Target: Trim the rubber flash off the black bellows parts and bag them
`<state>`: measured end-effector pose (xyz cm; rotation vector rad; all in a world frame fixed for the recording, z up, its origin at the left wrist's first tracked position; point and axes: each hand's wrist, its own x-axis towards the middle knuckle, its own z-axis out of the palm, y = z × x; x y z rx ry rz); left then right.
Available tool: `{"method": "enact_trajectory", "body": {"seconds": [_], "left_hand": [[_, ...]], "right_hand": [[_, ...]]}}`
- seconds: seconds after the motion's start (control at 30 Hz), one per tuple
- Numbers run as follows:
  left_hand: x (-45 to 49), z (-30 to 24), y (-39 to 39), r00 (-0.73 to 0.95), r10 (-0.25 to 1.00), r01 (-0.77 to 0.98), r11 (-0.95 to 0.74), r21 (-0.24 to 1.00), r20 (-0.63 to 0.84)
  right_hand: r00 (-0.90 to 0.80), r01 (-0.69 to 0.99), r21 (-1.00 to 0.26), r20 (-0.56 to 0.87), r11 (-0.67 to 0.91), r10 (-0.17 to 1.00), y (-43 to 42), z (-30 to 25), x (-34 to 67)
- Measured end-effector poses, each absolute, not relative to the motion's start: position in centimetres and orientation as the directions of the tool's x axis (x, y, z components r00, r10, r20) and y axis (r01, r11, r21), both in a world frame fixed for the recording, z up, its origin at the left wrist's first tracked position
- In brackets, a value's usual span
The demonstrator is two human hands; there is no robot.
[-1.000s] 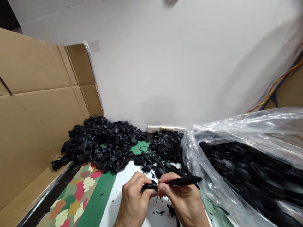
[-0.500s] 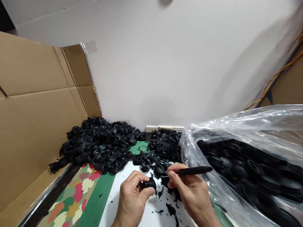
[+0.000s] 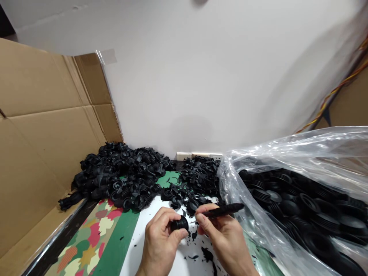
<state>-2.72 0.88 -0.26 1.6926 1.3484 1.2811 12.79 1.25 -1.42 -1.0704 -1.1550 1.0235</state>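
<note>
Between the thumb and fingers of my left hand (image 3: 161,241) is a small black ribbed rubber bellows (image 3: 180,224), its round end turned to the right. My right hand (image 3: 221,237) grips a slim tool with a black handle (image 3: 225,211), held like a pen. The handle points up and right, and the tip sits just right of the bellows, apart from it; what kind of tip it is I cannot make out. Black rubber scraps (image 3: 208,255) lie scattered on the white surface (image 3: 143,226) beneath both hands.
A heap of black ribbed rubber pieces (image 3: 123,172) stands at the back left by a cardboard sheet (image 3: 51,88). Black trimmings (image 3: 201,172) pile up before a power strip (image 3: 184,156). At right, a clear plastic bag (image 3: 230,172) holds many black bellows (image 3: 290,191).
My right hand has moved left with the tool, bringing its tip closer to the bellows. My left hand holds the bellows in nearly the same place.
</note>
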Motion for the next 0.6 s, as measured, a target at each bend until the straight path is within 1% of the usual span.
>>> {"method": "enact_trajectory", "body": {"seconds": [0.07,0.13,0.17,0.23,0.3,0.47,0.6], "left_hand": [[-2.8,-0.3,0.9,0.012,0.952,0.362,-0.289,0.886,0.306],[-2.8,-0.3,0.9,0.01,0.953,0.376,-0.286,0.881,0.304],[-2.8,-0.3,0.9,0.006,0.953,0.386,-0.281,0.879,0.302],[-2.8,-0.3,0.8,0.007,0.955,0.406,-0.274,0.872,0.297],[-2.7,-0.3,0.8,0.021,0.954,0.428,-0.277,0.86,0.297],[-2.8,-0.5,0.8,0.066,0.939,0.486,-0.326,0.811,0.338],[-2.9,-0.7,0.8,0.079,0.921,0.519,-0.365,0.773,0.382]], "right_hand": [[0.082,-0.08,-0.984,0.155,0.162,0.984,1.2,-1.3,12.9],[0.041,-0.169,-0.976,0.13,0.135,0.991,1.1,-0.9,12.9],[0.047,-0.216,-0.968,0.122,0.129,0.991,1.1,-0.6,13.0],[0.114,-0.267,-0.952,0.121,0.147,0.986,0.9,-0.2,13.0],[0.159,-0.263,-0.949,0.136,0.175,0.978,0.8,-0.1,12.9],[0.051,-0.194,-0.949,0.243,0.248,0.969,0.6,-0.9,12.1],[0.087,-0.121,-0.928,0.343,0.352,0.935,0.5,-1.6,11.7]]}}
